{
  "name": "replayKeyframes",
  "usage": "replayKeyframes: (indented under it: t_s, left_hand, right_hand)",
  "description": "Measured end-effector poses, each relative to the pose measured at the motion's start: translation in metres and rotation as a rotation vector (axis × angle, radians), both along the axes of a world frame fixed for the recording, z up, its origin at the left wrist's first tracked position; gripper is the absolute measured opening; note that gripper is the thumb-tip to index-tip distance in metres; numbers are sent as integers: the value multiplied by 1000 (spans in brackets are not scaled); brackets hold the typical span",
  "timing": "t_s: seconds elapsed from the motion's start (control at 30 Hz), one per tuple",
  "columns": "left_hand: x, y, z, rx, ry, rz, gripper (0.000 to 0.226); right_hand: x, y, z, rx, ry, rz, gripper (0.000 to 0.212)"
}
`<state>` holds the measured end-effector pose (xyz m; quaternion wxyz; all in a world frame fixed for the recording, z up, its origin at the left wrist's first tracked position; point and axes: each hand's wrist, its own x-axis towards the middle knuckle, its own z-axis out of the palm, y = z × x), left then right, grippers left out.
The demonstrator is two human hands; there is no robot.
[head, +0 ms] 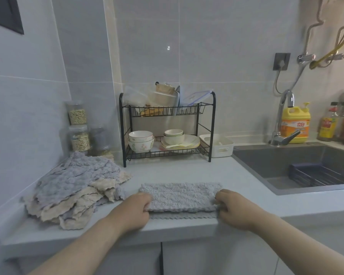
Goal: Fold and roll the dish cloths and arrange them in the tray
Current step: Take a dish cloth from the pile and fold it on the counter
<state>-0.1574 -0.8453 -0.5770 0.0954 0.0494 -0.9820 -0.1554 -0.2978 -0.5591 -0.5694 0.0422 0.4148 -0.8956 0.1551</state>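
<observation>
A grey dish cloth [180, 196] lies folded on the counter near its front edge, with a lower layer showing beneath the near fold. My left hand [133, 211] grips the cloth's near left corner, fingers curled under the folded edge. My right hand [233, 209] grips the near right corner the same way. A heap of grey and beige dish cloths [74, 191] sits to the left against the wall. The white tray [219, 147] with cut-out handles stands behind, right of the dish rack.
A black two-tier dish rack [167, 128] with bowls and plates stands at the back. Jars [78, 126] stand by the left wall. A sink [298, 165] with a faucet [282, 120] lies to the right, with a yellow detergent bottle [295, 124] behind it.
</observation>
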Motion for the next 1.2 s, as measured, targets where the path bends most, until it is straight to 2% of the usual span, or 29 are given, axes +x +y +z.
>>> replayKeyframes:
  t_s: [0.1,0.23,0.4,0.47,0.63,0.73,0.8,0.83,0.9,0.97,1.07,1.2]
  left_hand:
    - [1,-2,2,23,-23,-32,23]
    - [2,-5,3,93,-20,-34,23]
    - [4,-5,1,129,-29,-34,21]
    - [6,-3,1,91,-74,-77,21]
    - [16,2,10,-25,-170,-114,21]
    - [21,9,24,-174,-8,-90,27]
    - [11,15,31,-161,102,-54,25]
    - [3,19,31,-126,81,-50,30]
    - [-17,29,23,-85,-32,-67,60]
    - [-31,36,8,-121,-164,-73,81]
    - [-41,32,-5,-223,-257,-77,96]
    - [-49,26,-3,-244,-325,-83,106]
  right_hand:
    - [-1,1,4,39,-23,20,28]
    - [-2,3,1,11,-62,10,13]
    - [-2,3,-3,-33,-70,-17,17]
    - [-3,5,-4,-32,-67,3,22]
    - [3,13,0,-36,-74,73,12]
    - [11,11,10,-114,79,22,21]
    - [15,-6,19,-205,181,-34,26]
    - [15,-19,21,-164,171,-49,31]
    - [14,-49,16,8,111,-58,47]
    - [11,-68,1,181,52,-67,57]
    - [2,-69,-13,290,-28,-93,70]
    - [-9,-66,-12,324,-29,-67,71]
